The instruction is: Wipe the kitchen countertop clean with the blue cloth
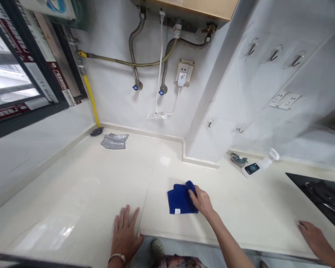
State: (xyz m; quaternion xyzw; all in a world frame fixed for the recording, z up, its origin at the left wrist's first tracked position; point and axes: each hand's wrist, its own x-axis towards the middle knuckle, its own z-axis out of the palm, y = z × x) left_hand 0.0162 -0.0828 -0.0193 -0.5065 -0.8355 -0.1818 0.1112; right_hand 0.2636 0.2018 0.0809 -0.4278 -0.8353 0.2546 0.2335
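A folded blue cloth [180, 200] with a small white label lies on the cream countertop [100, 186], near its front edge. My right hand [201, 201] rests on the cloth's right side, and its fingers are curled over the bunched upper corner. To the left, my left hand [125, 232] lies flat on the counter with its fingers spread and holds nothing. A bracelet circles that wrist.
Another person's hand [316, 238] rests flat on the counter at the far right, beside a black hob [321, 193]. A white spray bottle [258, 165] lies by the wall. A grey rag [115, 141] sits in the back corner under pipes, valves and a socket. A window is on the left.
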